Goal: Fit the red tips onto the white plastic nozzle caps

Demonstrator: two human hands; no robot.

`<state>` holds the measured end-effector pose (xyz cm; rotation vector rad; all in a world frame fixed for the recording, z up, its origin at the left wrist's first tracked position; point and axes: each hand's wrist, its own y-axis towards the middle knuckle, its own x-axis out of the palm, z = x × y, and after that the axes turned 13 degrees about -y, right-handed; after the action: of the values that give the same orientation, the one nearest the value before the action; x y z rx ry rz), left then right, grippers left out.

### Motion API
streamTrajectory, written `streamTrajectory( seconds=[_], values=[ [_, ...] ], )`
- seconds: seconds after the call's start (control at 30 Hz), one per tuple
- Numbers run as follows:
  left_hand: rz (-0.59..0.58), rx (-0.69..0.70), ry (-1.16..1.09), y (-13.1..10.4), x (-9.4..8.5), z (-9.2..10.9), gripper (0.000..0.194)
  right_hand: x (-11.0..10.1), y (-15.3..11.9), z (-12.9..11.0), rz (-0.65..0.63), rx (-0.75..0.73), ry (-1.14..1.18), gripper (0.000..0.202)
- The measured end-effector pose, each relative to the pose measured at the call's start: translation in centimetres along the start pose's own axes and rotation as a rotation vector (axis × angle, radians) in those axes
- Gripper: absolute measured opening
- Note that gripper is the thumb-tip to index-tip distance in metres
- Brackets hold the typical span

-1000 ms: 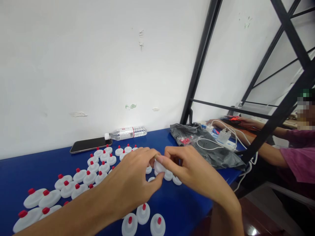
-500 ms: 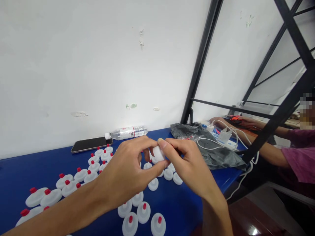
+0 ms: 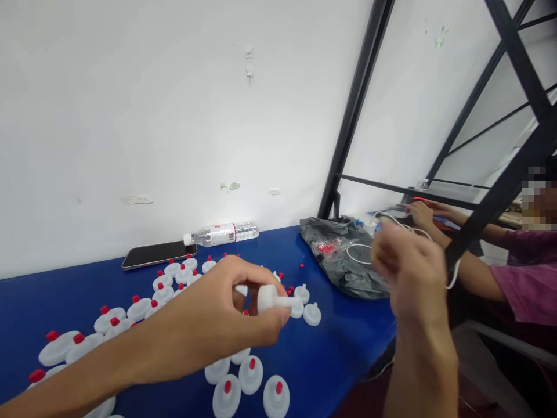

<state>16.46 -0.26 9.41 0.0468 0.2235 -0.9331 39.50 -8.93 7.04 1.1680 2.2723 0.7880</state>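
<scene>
My left hand point(image 3: 250, 313) is closed on a white plastic nozzle cap point(image 3: 266, 299), held between thumb and fingers above the blue table point(image 3: 343, 342). Its thin spout points right and has no red tip on it. My right hand point(image 3: 404, 261) is raised apart from it, on the right side, blurred by motion; whether its fingers hold anything cannot be made out. Several white caps with red tips point(image 3: 251, 374) stand to the left and in front. Bare white caps point(image 3: 312, 314) and small loose red tips point(image 3: 290, 289) lie beyond my left hand.
A phone point(image 3: 159, 255) and a plastic water bottle point(image 3: 221, 234) lie by the wall. A grey plastic bag point(image 3: 365, 278) bears a clear bag of red tips point(image 3: 328, 248). A black metal frame point(image 3: 354, 110) rises at right; beyond it are white cables and a co-worker's arms point(image 3: 467, 261).
My right hand has let go of the white nozzle cap and moved away to the right. My left hand still holds the cap, its spout now showing, pointing right.
</scene>
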Motion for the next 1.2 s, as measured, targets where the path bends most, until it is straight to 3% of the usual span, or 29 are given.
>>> streamTrajectory(
  seconds=[0.07, 0.13, 0.2, 0.27, 0.4, 0.5, 0.57, 0.7, 0.83, 1.07, 1.2],
  values=[
    [0.073, -0.019, 0.191, 0.5, 0.1, -0.6, 0.038, 0.0, 0.7, 1.2, -0.25, 0.012, -0.358, 0.048],
    [0.019, -0.023, 0.292, 1.2, 0.5, -1.6, 0.036, 1.1, 0.6, 1.8, -0.532, -0.002, -0.589, 0.041],
    [-0.027, 0.025, 0.426, 1.7, 1.1, -3.1, 0.026, 2.6, 0.3, 2.0, -0.77, -0.016, -0.664, 0.031],
    [-0.016, 0.117, 0.532, 2.1, 1.8, -4.8, 0.021, 4.0, -0.1, 2.2, -0.901, -0.013, -0.674, 0.023],
    [-0.066, 0.201, 0.534, 2.5, 2.6, -6.8, 0.019, 4.9, 0.0, 2.8, -0.889, -0.017, -0.707, 0.022],
    [-0.053, 0.145, 0.498, 2.7, 2.5, -6.5, 0.019, 4.0, 0.1, 2.2, -0.835, -0.065, -0.664, 0.037],
    [0.025, 0.097, 0.456, 2.8, 2.2, -5.8, 0.02, 3.1, -0.1, 1.1, -0.864, -0.059, -0.54, 0.041],
    [0.156, 0.103, 0.325, 2.9, 1.6, -4.3, 0.024, 2.0, -0.7, -1.1, -0.999, -0.009, -0.32, 0.018],
    [0.166, 0.092, 0.272, 2.7, 1.3, -3.6, 0.031, 1.8, -0.9, -1.9, -0.969, -0.032, -0.301, 0.009],
    [0.14, 0.15, 0.63, 3.0, -0.6, -5.0, 0.024, 2.0, -1.4, -0.5, -1.082, 0.027, -0.53, 0.011],
    [0.142, 0.121, 0.662, 3.1, -1.8, -6.6, 0.023, 2.6, -1.9, 0.4, -1.158, 0.079, -0.604, 0.01]
  ],
)
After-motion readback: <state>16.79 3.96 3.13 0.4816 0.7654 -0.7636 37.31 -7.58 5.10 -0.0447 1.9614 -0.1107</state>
